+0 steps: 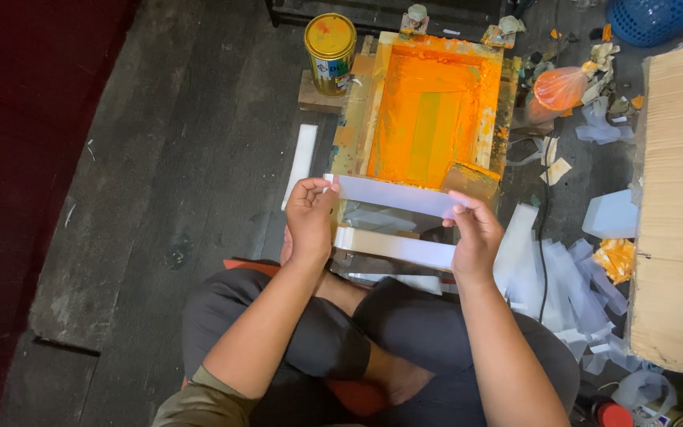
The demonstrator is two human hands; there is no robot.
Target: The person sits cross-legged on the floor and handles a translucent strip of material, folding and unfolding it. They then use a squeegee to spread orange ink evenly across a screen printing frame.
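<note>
Two hands stretch a white strip above an orange-inked printing frame.

Nearest, the person sits cross-legged on the dark plank floor (160, 198). The left hand (310, 221) pinches one end of the white strip (393, 195) and the right hand (476, 237) pinches the other, holding it level over the near edge of the printing frame (428, 119). A second strip (395, 247) lies just below. To the right sit a heap of loose strips (563, 285) and a cardboard sheet (677, 205). Farther off, a yellow paint can (330, 49) stands beside the frame's far left corner.
</note>
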